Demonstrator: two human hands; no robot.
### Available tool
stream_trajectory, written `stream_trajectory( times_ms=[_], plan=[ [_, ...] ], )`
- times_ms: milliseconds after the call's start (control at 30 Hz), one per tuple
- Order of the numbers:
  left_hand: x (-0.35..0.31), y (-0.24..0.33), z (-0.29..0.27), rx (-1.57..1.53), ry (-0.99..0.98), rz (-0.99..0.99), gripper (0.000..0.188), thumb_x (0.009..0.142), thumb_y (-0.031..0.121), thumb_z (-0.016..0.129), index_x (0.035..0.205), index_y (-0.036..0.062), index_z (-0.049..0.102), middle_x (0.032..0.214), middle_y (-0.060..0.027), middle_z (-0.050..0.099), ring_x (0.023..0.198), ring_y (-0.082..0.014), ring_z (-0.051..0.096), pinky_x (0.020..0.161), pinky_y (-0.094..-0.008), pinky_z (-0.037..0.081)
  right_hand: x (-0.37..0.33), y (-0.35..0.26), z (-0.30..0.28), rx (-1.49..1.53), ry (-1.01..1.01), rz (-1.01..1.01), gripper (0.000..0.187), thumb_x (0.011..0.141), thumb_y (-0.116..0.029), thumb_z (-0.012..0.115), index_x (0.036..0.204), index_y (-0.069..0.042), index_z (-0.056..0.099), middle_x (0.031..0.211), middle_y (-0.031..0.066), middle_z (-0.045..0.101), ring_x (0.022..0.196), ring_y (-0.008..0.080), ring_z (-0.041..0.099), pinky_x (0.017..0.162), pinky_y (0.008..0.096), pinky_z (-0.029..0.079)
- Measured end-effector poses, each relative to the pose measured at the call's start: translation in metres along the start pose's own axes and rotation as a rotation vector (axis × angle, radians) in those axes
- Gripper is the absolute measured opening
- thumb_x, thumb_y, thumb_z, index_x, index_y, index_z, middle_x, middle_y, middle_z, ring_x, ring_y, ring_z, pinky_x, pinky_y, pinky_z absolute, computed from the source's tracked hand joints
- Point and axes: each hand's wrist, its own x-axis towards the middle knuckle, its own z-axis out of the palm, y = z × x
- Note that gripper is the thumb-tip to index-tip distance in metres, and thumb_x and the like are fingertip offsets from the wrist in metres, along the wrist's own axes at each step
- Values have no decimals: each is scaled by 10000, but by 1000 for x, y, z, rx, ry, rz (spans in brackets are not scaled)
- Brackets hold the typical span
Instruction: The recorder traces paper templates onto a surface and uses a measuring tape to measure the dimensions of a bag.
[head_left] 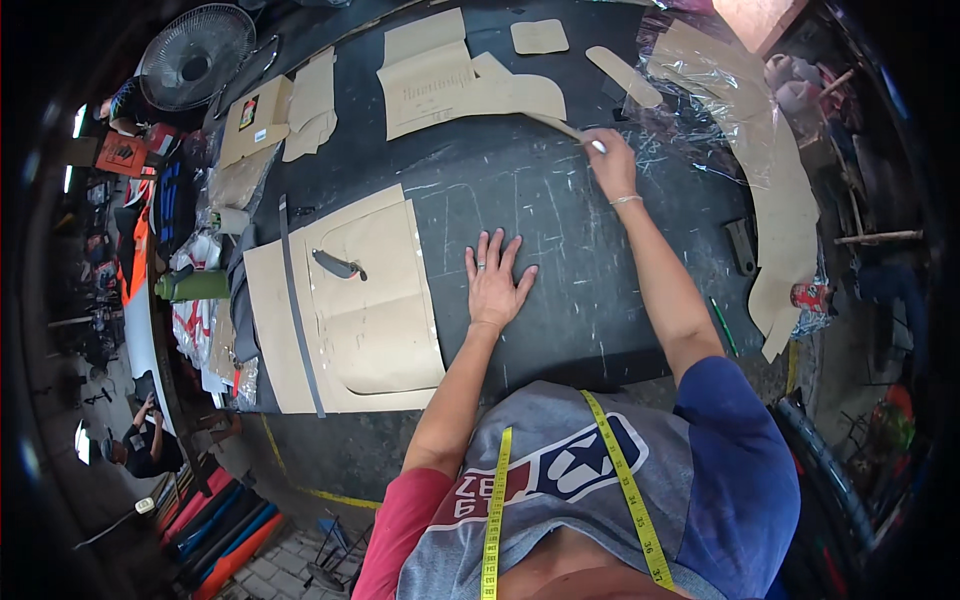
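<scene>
My left hand [492, 285] lies flat with fingers spread on a dark sheet [540, 215] covered in white chalk lines. Farther off to the right, my right hand [612, 165] is closed around the end of a narrow tan cardboard piece [553, 124]. A small white object [599, 147] shows by its thumb; I cannot tell its kind for sure. The narrow piece meets a large curved cardboard pattern [490, 98]. Left of my left hand are big cardboard patterns [385, 330] with a dark metal ruler [296, 300] and a black-handled cutting tool [338, 265] on top.
A long curved cardboard pattern [785, 200] and clear plastic [690, 125] cover the right side, near a green pen [723, 325], a black tool [740, 246] and a can [810, 297]. A fan [197, 57] stands far left. Another person [150, 440] is at left.
</scene>
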Motion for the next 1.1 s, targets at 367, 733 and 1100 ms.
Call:
stream_trajectory(
  times_ms=[367,733,1100],
  plan=[
    [0,-2,-3,10,9,-14,607,929,478,608,1446,179,495,1553,-115,377,1498,-331,238,1219,-553,136,-109,-24,-35,1055,226,919,406,945,-67,614,1317,-29,457,887,144,672,535,85,474,462,238,377],
    [-4,-2,1,4,36,7,599,933,485,605,1438,180,504,1543,-121,393,1483,-344,269,1214,-555,152,-145,-54,-65,873,49,796,512,948,-88,622,1410,16,428,835,33,600,555,67,500,455,228,384],
    [-3,-4,4,-15,104,24,603,913,510,610,1419,195,518,1527,-107,400,1473,-337,283,1207,-568,173,-177,-93,-53,889,-236,783,494,954,-61,632,1405,9,443,841,3,590,569,42,483,486,205,378]
  ],
)
